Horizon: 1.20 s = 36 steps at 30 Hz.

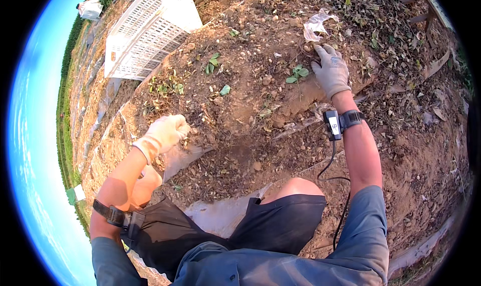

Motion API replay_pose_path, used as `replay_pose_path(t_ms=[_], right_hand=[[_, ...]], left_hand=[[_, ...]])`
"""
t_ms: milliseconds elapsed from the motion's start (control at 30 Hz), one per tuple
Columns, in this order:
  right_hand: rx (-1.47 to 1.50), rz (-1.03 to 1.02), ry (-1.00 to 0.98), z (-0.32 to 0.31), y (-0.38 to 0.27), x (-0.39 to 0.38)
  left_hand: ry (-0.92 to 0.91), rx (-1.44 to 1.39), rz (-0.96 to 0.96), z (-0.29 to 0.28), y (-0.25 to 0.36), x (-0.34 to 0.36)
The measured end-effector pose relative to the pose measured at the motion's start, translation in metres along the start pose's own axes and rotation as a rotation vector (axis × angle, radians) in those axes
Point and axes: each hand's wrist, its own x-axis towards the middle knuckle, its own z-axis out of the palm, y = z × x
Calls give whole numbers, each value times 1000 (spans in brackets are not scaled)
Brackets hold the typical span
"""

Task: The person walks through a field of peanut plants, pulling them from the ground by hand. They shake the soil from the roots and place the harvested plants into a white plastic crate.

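My left hand (pixel 167 131), in a pale work glove, is curled closed at left of centre, over dry soil and leaf litter (pixel 220 161); what it holds, if anything, is hidden. Farther forward on the right, my right hand (pixel 330 68) wears a greyish glove, its fingers apart and resting on the dirt just below a crumpled piece of translucent plastic film (pixel 316 25). Small pale lumps lie in the soil nearby. A green sprig (pixel 296 74) is left of that hand.
A white slatted plastic crate (pixel 148 33) stands on the upper left. A person (pixel 89 9) in white is in the far field. A wooden frame (pixel 426 8) is at upper right. Torn plastic sheeting (pixel 215 216) lies by my knees.
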Motion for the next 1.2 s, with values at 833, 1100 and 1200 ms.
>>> replay_pose_path(t_ms=[833, 1100, 1200], right_hand=[[186, -432, -631, -18, -112, 19], [63, -76, -343, -36, -53, 142], [89, -66, -346, -10, -70, 175]], left_hand=[[250, -59, 208, -102, -44, 151], [1164, -344, 138, -301, -239, 334], [790, -316, -205, -314, -281, 399]])
